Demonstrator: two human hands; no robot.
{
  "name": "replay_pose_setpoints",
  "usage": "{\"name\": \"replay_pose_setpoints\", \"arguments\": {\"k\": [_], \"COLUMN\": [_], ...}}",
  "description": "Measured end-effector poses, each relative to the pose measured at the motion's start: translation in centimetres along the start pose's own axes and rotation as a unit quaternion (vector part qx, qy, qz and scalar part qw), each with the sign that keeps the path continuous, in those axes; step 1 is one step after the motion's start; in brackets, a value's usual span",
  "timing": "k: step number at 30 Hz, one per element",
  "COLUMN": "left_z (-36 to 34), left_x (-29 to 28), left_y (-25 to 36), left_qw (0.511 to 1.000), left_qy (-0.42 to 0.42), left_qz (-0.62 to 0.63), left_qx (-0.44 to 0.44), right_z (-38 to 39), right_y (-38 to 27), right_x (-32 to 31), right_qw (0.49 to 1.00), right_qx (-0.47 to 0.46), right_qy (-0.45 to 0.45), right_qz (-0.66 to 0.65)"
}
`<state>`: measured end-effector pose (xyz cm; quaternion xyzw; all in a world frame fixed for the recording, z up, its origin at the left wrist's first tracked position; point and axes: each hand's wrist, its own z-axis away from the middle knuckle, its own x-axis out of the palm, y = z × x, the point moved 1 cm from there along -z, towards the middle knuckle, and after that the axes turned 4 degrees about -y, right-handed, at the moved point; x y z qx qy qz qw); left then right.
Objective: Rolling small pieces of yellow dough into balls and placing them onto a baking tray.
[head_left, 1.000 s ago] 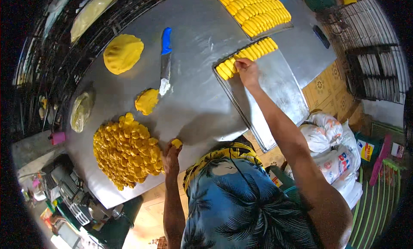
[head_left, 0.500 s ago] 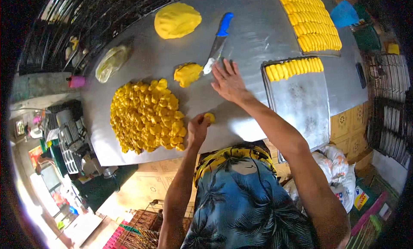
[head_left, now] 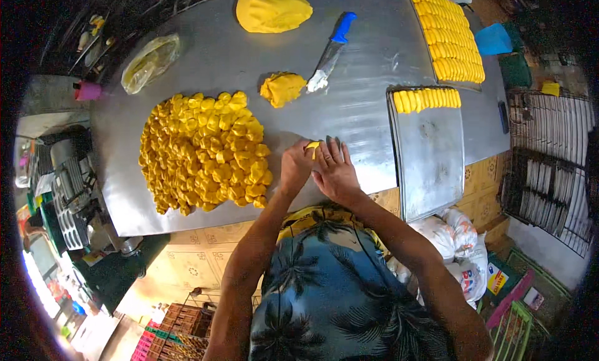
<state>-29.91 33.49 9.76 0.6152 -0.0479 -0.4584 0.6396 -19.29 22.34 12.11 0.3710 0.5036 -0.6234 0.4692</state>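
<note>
Close to the table's near edge, my left hand [head_left: 297, 167] pinches a small piece of yellow dough [head_left: 312, 147]. Against it lies my right hand [head_left: 336, 174], palm down with its fingers stretched out, touching the dough with the index-finger side. A wide heap of filled-looking yellow dough pieces [head_left: 203, 152] spreads to the left of both hands. Farther back sit a rough lump of darker yellow dough [head_left: 282, 89] and a blue-handled knife [head_left: 340, 33], its tip smeared with a white paste [head_left: 318, 81]. A large smooth mound of yellow dough [head_left: 273, 9] rests at the far side.
On the right, a metal tray [head_left: 433, 161] bears one row of yellow dough sticks [head_left: 427, 99]. Behind it, another tray is filled with rows of dough sticks [head_left: 449, 39]. A clear plastic bag [head_left: 150, 64] lies far left. White sacks [head_left: 452, 236] stand below the table.
My right hand has come back from beside the knife tip to my left hand, onto the dough piece. The left hand has shifted slightly right and away from me with the dough.
</note>
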Motion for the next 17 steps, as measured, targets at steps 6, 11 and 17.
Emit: {"name": "replay_pose_setpoints", "arguments": {"k": [6, 11, 17], "left_z": [3.0, 3.2, 3.5], "left_x": [0.7, 0.0, 1.7], "left_y": [1.3, 0.3, -1.2], "left_qw": [0.928, 0.908, 0.936], "left_qy": [-0.013, -0.083, 0.025], "left_qz": [-0.325, -0.404, -0.348], "left_qx": [0.183, 0.07, -0.033], "right_z": [-0.2, 0.5, -9.5], "right_y": [0.1, 4.9, 8.2], "right_x": [0.1, 0.5, 0.2], "right_qw": [0.996, 0.995, 0.977], "right_qx": [-0.021, -0.081, -0.135], "right_qy": [-0.06, 0.009, 0.132], "right_qz": [0.07, -0.06, -0.1]}}
